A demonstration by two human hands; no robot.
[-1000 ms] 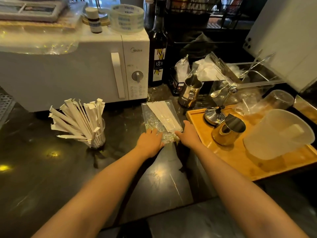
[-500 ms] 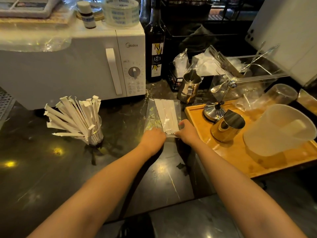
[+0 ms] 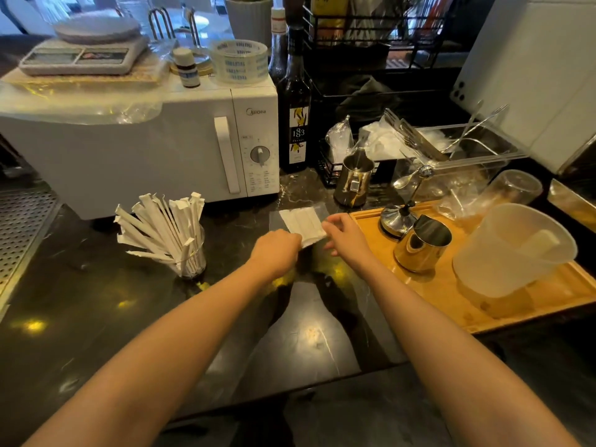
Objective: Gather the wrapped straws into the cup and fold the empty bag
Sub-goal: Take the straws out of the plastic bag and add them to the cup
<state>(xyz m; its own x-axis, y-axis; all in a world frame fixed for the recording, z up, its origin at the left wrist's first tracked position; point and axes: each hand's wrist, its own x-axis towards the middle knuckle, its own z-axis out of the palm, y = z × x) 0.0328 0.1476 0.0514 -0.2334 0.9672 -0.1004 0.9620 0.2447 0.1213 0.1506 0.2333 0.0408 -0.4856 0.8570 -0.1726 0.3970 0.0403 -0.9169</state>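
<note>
A clear plastic bag (image 3: 298, 221) lies flat on the dark marble counter, with a few white wrapped straws showing inside it. My left hand (image 3: 277, 250) pinches the bag's near edge, fingers closed on it. My right hand (image 3: 345, 235) touches the bag's right near corner with its fingertips. To the left, a small clear cup (image 3: 193, 262) stands upright, packed with several white wrapped straws (image 3: 161, 225) that fan out to the left.
A white microwave (image 3: 138, 150) stands behind the cup. A wooden tray (image 3: 445, 291) to the right carries a gold jug (image 3: 422, 246), a steel lid and a frosted pitcher (image 3: 512, 250). A syrup bottle (image 3: 295, 108) and a steel jug (image 3: 354, 179) stand behind the bag.
The bag's near end has been folded away from me and now looks shorter. Both hands moved forward with it. The camera view tilted upward.
</note>
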